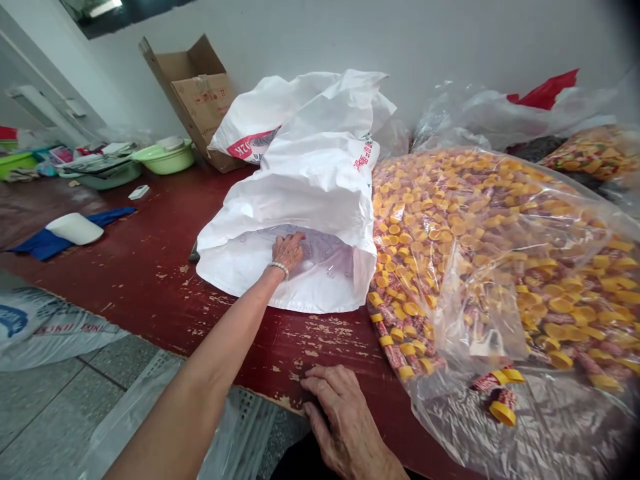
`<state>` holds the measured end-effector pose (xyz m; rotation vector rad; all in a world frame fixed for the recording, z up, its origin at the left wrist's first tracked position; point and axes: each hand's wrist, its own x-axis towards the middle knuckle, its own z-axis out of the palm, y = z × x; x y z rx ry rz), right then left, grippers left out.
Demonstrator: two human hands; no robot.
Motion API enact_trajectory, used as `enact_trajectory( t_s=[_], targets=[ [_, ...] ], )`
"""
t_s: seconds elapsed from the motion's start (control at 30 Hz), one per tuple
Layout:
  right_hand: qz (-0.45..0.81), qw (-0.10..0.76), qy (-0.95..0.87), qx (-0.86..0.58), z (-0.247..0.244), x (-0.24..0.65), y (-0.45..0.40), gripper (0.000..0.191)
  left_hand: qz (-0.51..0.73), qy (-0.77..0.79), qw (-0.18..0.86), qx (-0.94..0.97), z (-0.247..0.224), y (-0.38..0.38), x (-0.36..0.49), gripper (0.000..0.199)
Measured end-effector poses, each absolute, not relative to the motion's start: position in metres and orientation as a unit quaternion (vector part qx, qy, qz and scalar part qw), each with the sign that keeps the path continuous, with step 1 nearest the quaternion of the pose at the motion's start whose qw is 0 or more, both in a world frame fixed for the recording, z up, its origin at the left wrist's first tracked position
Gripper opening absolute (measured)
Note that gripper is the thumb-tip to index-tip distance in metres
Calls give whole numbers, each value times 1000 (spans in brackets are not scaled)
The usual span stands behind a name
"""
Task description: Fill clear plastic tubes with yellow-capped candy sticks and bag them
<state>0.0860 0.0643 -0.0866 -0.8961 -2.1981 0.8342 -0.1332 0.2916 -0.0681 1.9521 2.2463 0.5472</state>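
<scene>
My left hand (289, 252), with a beaded bracelet at the wrist, reaches into the mouth of a large white woven sack (310, 193) lying on its side. Its fingers look spread over small clear pieces (330, 271) on the sack's inner floor; no object shows in its grasp. My right hand (340, 417) rests at the near edge of the dark red table (165, 280), fingers stretched out and holding nothing. To the right bulges a clear plastic bag (475, 333) full of small red-patterned tubes with yellow caps (440, 200). A few capped tubes (503, 403) lie on its near part.
An opened cardboard box (203, 100) stands against the wall behind the sack. At the left are green basins (170, 158), a white cup-like container (75, 229) and blue cloth (37, 245). Another printed sack (45, 330) lies below the table edge. More filled plastic bags (595, 152) sit at the back right.
</scene>
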Motion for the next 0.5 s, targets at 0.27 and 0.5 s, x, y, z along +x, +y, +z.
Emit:
enact_trajectory(
  t_s=[0.27, 0.5],
  targets=[
    [340, 352, -804, -337, -88, 86, 72, 40, 195, 695, 64, 689, -79, 224, -153, 56],
    [250, 430, -797, -342, -54, 58, 139, 38, 299, 714, 109, 624, -73, 194, -170, 65]
  ],
)
